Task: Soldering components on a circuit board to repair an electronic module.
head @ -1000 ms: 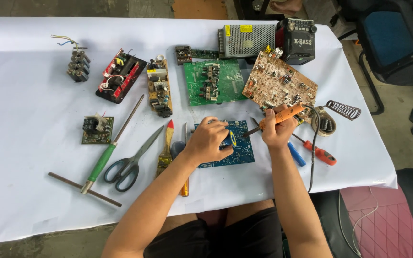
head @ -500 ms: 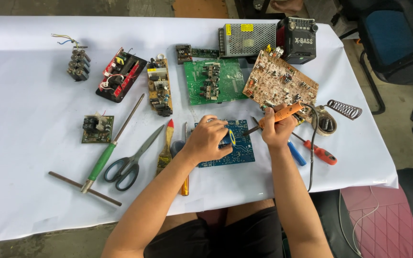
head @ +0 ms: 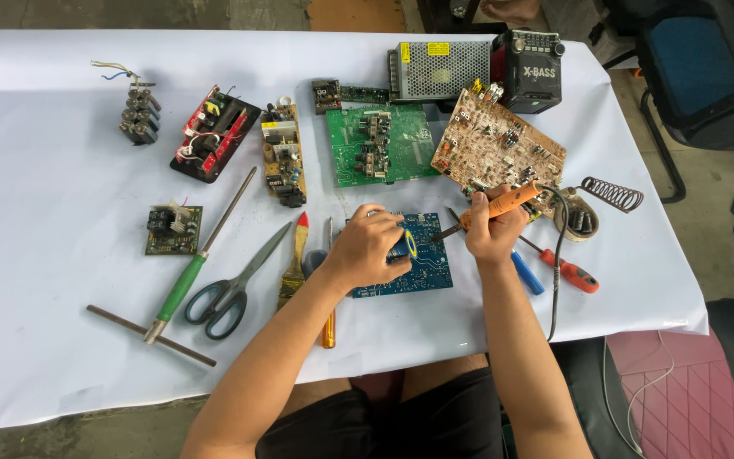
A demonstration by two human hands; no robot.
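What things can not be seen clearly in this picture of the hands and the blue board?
- Head view: the left hand covers part of the blue circuit board, so what its fingers touch there is hidden.
- Head view: the tip of the orange soldering iron in the right hand is too small to tell whether it touches the board.
- Head view: the blue chair is cut off by the right edge.

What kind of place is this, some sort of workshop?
Most likely an electronics repair bench. A white-covered table is strewn with bare circuit boards such as a green circuit board, and the right hand holds an orange soldering iron over a blue circuit board that the left hand steadies.
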